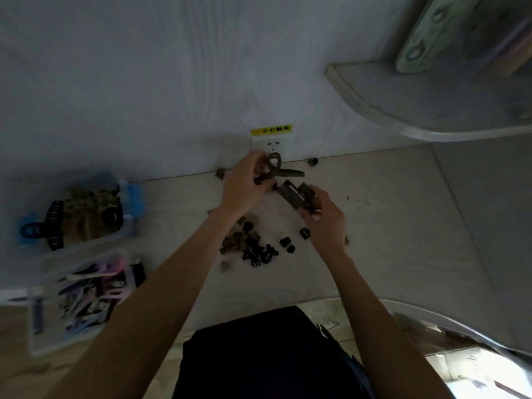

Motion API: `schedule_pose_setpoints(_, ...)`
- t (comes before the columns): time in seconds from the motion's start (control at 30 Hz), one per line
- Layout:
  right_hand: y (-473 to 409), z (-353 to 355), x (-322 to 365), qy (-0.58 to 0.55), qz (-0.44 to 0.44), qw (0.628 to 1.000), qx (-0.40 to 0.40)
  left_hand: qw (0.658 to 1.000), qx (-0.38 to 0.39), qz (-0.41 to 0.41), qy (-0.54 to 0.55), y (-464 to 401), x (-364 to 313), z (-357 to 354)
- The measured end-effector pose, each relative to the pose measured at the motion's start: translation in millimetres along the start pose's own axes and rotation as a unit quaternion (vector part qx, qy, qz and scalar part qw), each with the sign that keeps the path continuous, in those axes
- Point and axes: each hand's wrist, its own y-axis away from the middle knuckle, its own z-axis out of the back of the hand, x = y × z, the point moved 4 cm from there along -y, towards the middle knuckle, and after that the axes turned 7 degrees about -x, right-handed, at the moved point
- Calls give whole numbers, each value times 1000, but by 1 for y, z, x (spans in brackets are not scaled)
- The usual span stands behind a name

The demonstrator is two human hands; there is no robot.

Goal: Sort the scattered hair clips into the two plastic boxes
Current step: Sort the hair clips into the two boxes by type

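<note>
Above pale wooden tabletop (374, 226), near wall: left hand (244, 185) pinches olive looped claw clip (280, 169); right hand (325, 217) grips dark rectangular claw clip (293, 195). Two clear plastic boxes (121, 237) far left. Risk: long carry, loose pinch, clip drops into scattered small dark clips (253, 246).

You have two plastic boxes at the left of the frame: the upper box (131, 197) with blue latches and the lower box (46, 341) full of flat coloured clips. Your two hands hold one large clip each, the left hand (244, 187) a looped claw clip (277, 168), the right hand (326, 218) a rectangular clip (293, 195). The pile of small clips (250, 243) at centre is too blurred to count, but one small black clip (313, 161) lies alone by the wall.
</note>
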Motion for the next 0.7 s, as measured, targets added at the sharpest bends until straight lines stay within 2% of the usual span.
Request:
schedule_pose_setpoints(0.13,7,-25,51,-94,-32,994,39,988,-77,100,88,32,27,77)
schedule_pose_setpoints(0.27,30,-77,113,-134,18,981,139,961,-162,164,155,71,67,154)
schedule_pose_setpoints(0.33,45,-110,143,-137,46,973,182,958,-184,180,126,88,86,196)
schedule_pose_setpoints(0.4,59,-138,170,-134,72,965,213,964,-200,169,35,97,101,239)
schedule_pose_setpoints(0.57,81,-193,221,-88,150,953,246,971,-161,119,-128,108,139,319)
schedule_pose_setpoints(0.63,86,-211,234,-72,185,951,236,969,-117,106,-191,109,156,331)
schedule_pose_setpoints(0.7,91,-227,243,-52,217,950,220,972,-49,101,-206,109,170,330)
